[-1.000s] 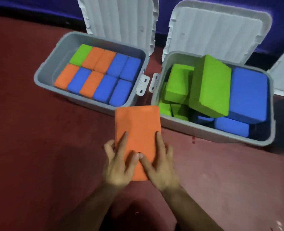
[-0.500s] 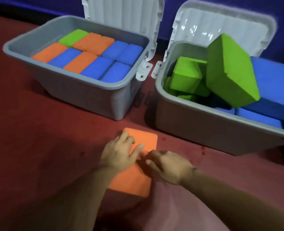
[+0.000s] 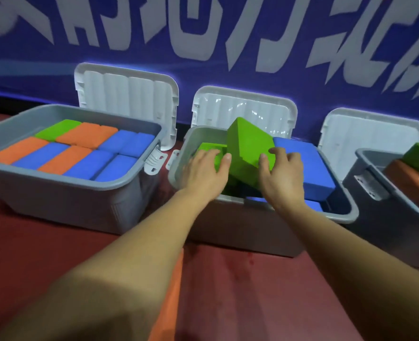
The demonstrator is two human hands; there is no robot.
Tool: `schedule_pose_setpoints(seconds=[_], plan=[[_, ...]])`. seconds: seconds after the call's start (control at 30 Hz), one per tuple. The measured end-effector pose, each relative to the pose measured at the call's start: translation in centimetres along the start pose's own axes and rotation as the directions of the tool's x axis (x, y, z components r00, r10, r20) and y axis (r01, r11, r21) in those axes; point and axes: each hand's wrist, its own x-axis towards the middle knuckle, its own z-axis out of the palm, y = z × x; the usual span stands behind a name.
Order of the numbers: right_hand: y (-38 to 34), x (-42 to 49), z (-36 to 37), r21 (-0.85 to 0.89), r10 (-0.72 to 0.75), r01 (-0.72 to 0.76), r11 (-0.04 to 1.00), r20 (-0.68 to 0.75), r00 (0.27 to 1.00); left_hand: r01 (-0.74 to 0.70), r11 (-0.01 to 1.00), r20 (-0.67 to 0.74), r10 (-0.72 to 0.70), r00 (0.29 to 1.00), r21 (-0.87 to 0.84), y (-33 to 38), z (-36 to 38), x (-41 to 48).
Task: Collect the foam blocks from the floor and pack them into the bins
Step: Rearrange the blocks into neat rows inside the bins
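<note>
Both my hands reach into the middle grey bin (image 3: 230, 237). My left hand (image 3: 204, 172) rests on a small green foam block (image 3: 207, 148) at the bin's left side. My right hand (image 3: 283, 178) grips the lower right edge of a large green foam block (image 3: 249, 148) that stands tilted in the bin. A big blue block (image 3: 309, 166) lies to the right of it. On the red floor under my left forearm lies an orange block (image 3: 172, 296), mostly hidden by the arm.
The left grey bin (image 3: 63, 203) holds a flat layer of orange, blue and green blocks. A third bin (image 3: 388, 212) at the right holds a brown-orange and a green block. White lids (image 3: 127, 99) lean against the blue banner behind.
Both hands let go of the orange block on the floor and rose into the middle bin, onto the green blocks. The view tilted up, showing the banner and a third bin.
</note>
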Motion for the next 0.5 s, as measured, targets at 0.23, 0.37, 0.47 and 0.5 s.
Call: schedule_pose_setpoints(seconds=[0.23, 0.37, 0.47, 0.5], plan=[[2.9, 1.9, 0.9, 0.166, 0.293, -0.337, 0.927, 0.243, 0.925, 0.101, 0.990, 0.162, -0.084, 0.983, -0.098, 3.9, 5.8, 2.1], [4.0, 2.2, 1.0, 0.258, 0.300, -0.364, 0.895, 0.258, 0.918, 0.151, 0.948, 0.132, -0.118, 0.984, -0.280, 4.4, 7.3, 2.1], [3.9, 2.2, 1.0, 0.334, 0.307, -0.380, 0.863, 0.253, 0.918, 0.133, 0.929, 0.074, -0.114, 0.991, -0.345, 4.6, 6.6, 1.6], [3.7, 2.2, 0.9, 0.348, 0.302, -0.376, 0.859, 0.248, 0.920, 0.128, 0.928, 0.059, -0.115, 0.992, -0.349, 4.7, 5.9, 1.5]])
